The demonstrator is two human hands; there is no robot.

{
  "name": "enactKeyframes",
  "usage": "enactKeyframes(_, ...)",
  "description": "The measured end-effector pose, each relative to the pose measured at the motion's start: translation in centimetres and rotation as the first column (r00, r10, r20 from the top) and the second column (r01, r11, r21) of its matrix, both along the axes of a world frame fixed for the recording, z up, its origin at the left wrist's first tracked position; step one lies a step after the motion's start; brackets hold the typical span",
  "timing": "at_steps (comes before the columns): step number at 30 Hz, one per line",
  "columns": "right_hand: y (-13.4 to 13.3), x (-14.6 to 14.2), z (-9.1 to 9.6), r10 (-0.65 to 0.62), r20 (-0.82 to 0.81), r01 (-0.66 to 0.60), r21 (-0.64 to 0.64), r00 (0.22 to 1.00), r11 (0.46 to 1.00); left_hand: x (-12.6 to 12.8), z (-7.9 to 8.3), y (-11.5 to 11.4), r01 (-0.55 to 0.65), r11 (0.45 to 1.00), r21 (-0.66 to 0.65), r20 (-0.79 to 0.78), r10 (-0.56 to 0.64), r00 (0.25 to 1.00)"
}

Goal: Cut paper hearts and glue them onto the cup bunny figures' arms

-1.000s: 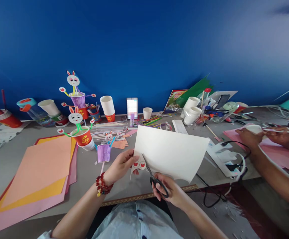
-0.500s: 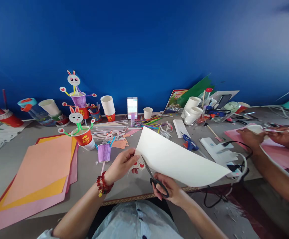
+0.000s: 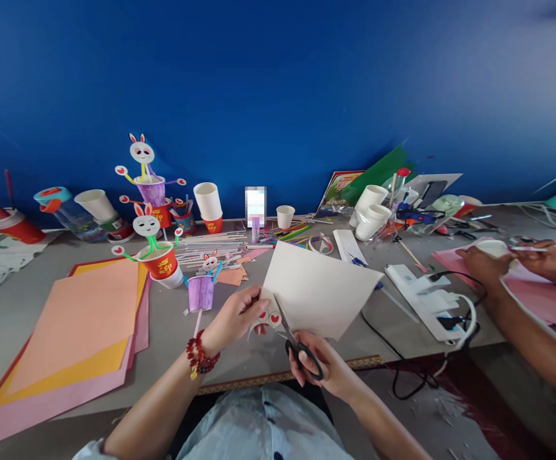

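Observation:
My left hand (image 3: 240,316) pinches the lower left edge of a sheet of white paper (image 3: 318,287). Small circles with red hearts (image 3: 274,317) are drawn on the paper right beside my fingertips. My right hand (image 3: 318,361) holds black-handled scissors (image 3: 301,352) with its fingers in the loops. Their blades are parted and lie across the paper just right of the hearts. Left of my left hand stands a purple paper cup (image 3: 201,294) with a small rabbit face and blue arms. Farther left is a red paper cup (image 3: 159,260) topped by a rabbit head.
Stacked coloured paper (image 3: 81,319) covers the left of the table. Straws (image 3: 210,246) and white cups (image 3: 207,200) lie behind my hands. A power strip (image 3: 416,300) with cables sits to the right, near another person's hands (image 3: 483,265) holding a white cup and a pen.
The white sheet's right side has swung up and left, uncovering more of the table by the power strip. The scissor blades now show wider apart, reaching higher over the paper.

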State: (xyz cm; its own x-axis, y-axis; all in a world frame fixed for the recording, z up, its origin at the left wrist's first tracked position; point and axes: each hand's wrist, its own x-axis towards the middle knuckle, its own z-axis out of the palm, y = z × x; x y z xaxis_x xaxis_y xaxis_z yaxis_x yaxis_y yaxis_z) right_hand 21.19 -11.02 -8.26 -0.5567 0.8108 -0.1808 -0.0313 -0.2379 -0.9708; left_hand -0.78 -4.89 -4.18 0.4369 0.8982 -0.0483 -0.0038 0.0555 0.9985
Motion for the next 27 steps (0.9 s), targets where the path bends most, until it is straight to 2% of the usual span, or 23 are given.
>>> enactKeyframes(10,-0.01,0.3,-0.31,-0.001,0.03,0.0,0.043,1.0,0.999,-0.15,0.56,0.21,0.034,0.999,-0.036,0.004,-0.034,0.999)
enactKeyframes(18,0.49,0.14,0.02,-0.005,0.045,0.001,0.084,0.999,0.996,-0.03,0.68,0.1,-0.032,0.996,-0.087,0.036,0.035,0.999)
enactKeyframes(27,0.58,0.01,-0.31,0.027,0.04,-0.031,0.091,0.999,0.995,-0.42,0.45,0.05,-0.04,0.999,-0.033,0.016,0.041,0.999)
